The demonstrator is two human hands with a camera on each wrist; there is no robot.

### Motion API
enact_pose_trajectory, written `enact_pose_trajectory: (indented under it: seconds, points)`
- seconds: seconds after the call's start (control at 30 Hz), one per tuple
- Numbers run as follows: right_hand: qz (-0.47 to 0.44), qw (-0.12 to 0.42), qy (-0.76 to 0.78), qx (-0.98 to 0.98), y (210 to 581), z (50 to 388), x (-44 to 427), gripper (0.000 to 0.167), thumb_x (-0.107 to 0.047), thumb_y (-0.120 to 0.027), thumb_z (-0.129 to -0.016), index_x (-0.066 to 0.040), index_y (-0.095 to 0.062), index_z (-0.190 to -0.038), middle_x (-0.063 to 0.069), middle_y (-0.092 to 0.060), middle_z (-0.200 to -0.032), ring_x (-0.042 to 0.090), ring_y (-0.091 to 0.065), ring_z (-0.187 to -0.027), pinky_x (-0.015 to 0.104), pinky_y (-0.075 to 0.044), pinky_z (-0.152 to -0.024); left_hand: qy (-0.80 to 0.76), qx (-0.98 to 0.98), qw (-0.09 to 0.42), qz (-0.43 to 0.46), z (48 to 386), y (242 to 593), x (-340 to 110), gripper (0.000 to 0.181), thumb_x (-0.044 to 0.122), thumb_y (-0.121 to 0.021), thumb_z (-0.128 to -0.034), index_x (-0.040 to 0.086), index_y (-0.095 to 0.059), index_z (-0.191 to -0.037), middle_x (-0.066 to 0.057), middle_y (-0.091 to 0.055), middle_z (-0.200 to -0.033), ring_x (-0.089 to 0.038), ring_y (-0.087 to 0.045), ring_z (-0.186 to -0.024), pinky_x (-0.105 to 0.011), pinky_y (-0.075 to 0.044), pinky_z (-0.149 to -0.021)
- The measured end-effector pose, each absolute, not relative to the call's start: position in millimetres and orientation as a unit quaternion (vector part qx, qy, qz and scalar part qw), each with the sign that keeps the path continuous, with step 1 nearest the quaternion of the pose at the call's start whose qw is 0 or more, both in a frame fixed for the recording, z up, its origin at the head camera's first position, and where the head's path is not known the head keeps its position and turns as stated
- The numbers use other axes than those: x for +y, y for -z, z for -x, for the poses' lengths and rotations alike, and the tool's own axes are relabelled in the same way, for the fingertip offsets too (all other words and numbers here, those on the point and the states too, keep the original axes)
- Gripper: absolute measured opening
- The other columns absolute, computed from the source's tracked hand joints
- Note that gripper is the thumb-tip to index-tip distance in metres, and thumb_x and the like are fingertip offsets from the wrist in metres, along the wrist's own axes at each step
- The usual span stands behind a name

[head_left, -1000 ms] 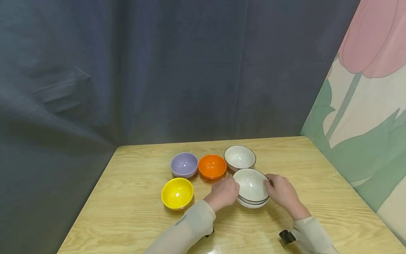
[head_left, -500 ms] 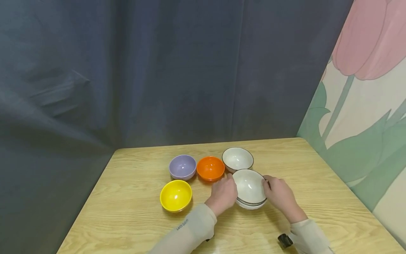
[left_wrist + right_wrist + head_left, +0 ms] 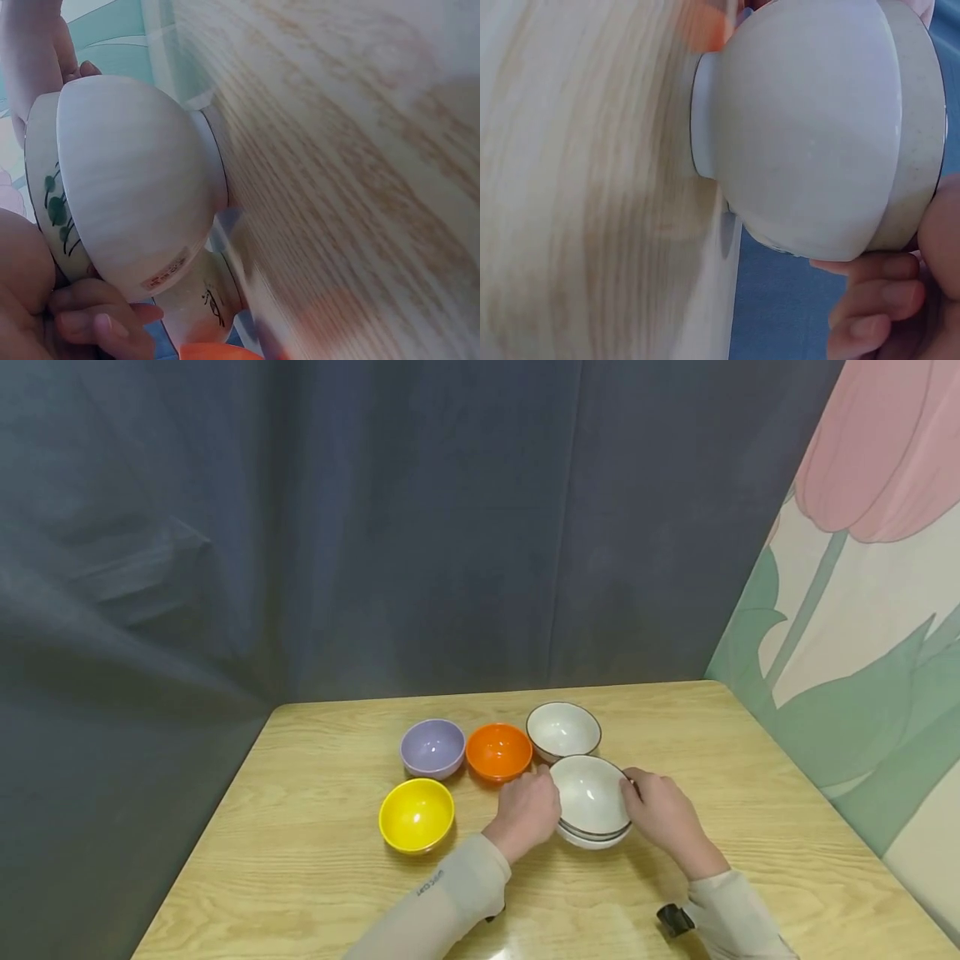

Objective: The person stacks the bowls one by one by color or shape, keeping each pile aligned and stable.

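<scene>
Two nested bowls stand on the table before me in the head view. The upper one is a cream bowl with a dark rim; green leaves decorate its outside in the left wrist view. Beneath it sits a plain white bowl with a small red mark, its foot on the wood. My left hand grips the upper bowl's left rim, with fingers curled under it. On the opposite side my right hand holds the same rim, its thumb over the edge and fingers below.
Just behind the stack is another dark-rimmed bowl. An orange bowl and a purple bowl continue that row leftward. A yellow bowl stands nearer, left of my left hand. A dark curtain hangs behind the wooden table.
</scene>
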State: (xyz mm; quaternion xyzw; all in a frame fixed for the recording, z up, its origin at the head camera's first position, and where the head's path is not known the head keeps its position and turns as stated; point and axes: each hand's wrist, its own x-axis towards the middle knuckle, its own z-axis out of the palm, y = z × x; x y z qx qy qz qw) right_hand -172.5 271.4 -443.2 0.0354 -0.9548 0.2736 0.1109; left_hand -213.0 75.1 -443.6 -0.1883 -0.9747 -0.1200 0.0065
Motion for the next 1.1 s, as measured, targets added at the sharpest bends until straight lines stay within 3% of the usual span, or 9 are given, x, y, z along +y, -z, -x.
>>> enact_pose_trajectory:
  seconds: [0.23, 0.37, 0.47, 0.7, 1.1]
  points:
    - [-0.021, 0.103, -0.274, -0.956, 445.1, 172.4, 271.9, 0.034, -0.014, -0.049, -0.101, 0.013, -0.064, -0.116, 0.023, -0.071, -0.093, 0.020, -0.060, -0.067, 0.034, -0.050, -0.056, 0.136, -0.973, 0.000, 0.189, 213.0, 443.6, 73.3, 0.035, 0.028, -0.044, -0.1052, 0.000, -0.063, -0.113, -0.006, -0.058, -0.073, -0.018, -0.058, -0.061, -0.031, -0.047, -0.054]
    - [-0.001, 0.093, -0.270, -0.958, 444.9, 172.8, 271.7, 0.040, -0.024, -0.048, -0.104, 0.008, -0.064, -0.121, 0.008, -0.062, -0.068, 0.016, -0.051, -0.055, 0.031, -0.041, -0.048, 0.172, -0.966, 0.017, 0.192, 214.4, 443.1, 70.1, 0.045, 0.034, -0.036, -0.1080, 0.000, -0.062, -0.120, -0.009, -0.065, -0.082, -0.021, -0.062, -0.067, -0.034, -0.050, -0.058]
    - [0.000, 0.107, -0.263, -0.959, 444.5, 173.5, 271.9, 0.039, -0.025, -0.047, -0.103, 0.006, -0.065, -0.121, 0.001, -0.050, -0.059, 0.015, -0.044, -0.050, 0.031, -0.036, -0.044, 0.175, -0.962, 0.031, 0.207, 215.9, 443.4, 69.2, 0.040, 0.030, -0.036, -0.1083, 0.001, -0.062, -0.117, -0.007, -0.062, -0.078, -0.019, -0.060, -0.063, -0.032, -0.048, -0.054]
    - [-0.019, 0.138, -0.261, -0.955, 446.3, 173.4, 272.6, 0.031, -0.012, -0.050, -0.099, 0.007, -0.066, -0.116, 0.000, -0.049, -0.059, 0.014, -0.043, -0.049, 0.030, -0.035, -0.043, 0.148, -0.961, 0.053, 0.226, 217.6, 449.4, 71.5, 0.026, 0.018, -0.045, -0.1043, 0.001, -0.063, -0.113, -0.004, -0.059, -0.072, -0.014, -0.059, -0.060, -0.028, -0.047, -0.051]
    - [-0.013, 0.140, -0.257, -0.956, 448.8, 173.1, 272.7, 0.031, -0.013, -0.051, -0.099, 0.007, -0.066, -0.117, 0.002, -0.054, -0.063, 0.015, -0.045, -0.052, 0.031, -0.037, -0.046, 0.161, -0.960, 0.052, 0.221, 217.5, 450.5, 71.9, 0.025, 0.017, -0.046, -0.1042, 0.001, -0.063, -0.113, -0.003, -0.058, -0.072, -0.013, -0.057, -0.058, -0.026, -0.045, -0.050]
